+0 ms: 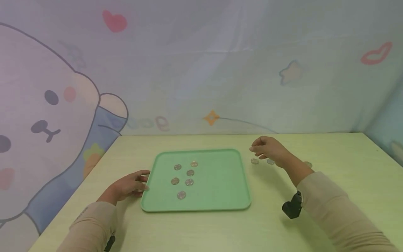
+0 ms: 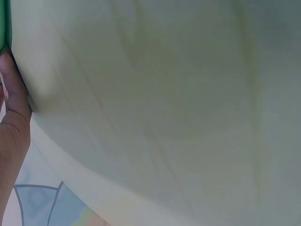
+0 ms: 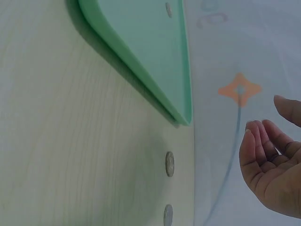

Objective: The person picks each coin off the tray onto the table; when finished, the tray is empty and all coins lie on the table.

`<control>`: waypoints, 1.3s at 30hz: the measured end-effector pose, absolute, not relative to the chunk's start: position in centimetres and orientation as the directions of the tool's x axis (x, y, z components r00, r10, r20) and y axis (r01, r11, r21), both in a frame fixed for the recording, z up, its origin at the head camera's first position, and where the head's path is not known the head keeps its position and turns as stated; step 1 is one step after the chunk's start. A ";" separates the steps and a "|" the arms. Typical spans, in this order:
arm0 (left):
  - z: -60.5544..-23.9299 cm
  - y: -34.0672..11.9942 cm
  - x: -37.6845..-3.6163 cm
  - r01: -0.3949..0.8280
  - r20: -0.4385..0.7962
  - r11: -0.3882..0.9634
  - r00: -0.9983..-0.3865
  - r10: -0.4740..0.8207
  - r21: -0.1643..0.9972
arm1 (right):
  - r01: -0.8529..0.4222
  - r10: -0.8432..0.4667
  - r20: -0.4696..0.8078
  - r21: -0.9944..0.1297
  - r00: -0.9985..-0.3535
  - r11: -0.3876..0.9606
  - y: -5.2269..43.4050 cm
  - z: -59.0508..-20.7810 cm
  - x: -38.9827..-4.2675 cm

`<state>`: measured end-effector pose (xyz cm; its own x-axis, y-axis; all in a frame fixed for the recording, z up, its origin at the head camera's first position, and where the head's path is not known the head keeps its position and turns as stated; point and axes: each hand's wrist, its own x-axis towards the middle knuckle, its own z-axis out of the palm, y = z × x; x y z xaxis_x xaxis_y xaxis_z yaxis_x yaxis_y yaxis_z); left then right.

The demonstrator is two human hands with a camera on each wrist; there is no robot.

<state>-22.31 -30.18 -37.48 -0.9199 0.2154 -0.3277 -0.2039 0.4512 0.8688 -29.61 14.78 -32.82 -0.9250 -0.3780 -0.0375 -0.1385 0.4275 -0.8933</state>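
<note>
A green tray lies on the pale wooden table and holds several silver coins. My left hand rests on the table with relaxed fingers touching the tray's left rim. My right hand hovers above the table right of the tray, fingers loosely curled and empty. Under it lie loose coins: one beside the tray, another next to it, and a third behind the wrist. The right wrist view shows two of these coins near the tray's corner.
A cartoon-printed cloth backdrop hangs behind the table's far edge. A black wrist camera sits on my right forearm. Bare tabletop stretches in front of the tray and at the far right.
</note>
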 end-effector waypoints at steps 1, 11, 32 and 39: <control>-37.5 -30.2 -22.3 -0.205 -0.329 0.451 -0.920 0.215 0.869 | -0.142 -0.384 -0.034 -0.896 -0.923 0.420 14.4 -32.8 -29.6; -37.6 -30.2 -22.5 -0.219 -0.335 0.443 -0.920 0.204 0.870 | -0.127 -0.410 -0.029 -0.929 -0.912 0.348 10.4 -32.9 -29.6; -37.7 -30.3 -22.4 -0.216 -0.331 0.417 -0.916 0.226 0.883 | -0.069 -0.420 -0.084 -0.939 -0.904 0.336 3.1 -34.5 -30.6; -37.6 -30.3 -22.3 -0.219 -0.334 0.419 -0.916 0.222 0.881 | -0.056 -0.407 -0.106 -0.928 -0.907 0.368 1.6 -34.9 -31.2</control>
<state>-22.33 -30.25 -37.61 -0.9160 0.2224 -0.3339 -0.2193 0.4193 0.8810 -31.21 1.62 -34.94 -0.9074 -0.4067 -0.1060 -0.0564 0.3678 -0.9282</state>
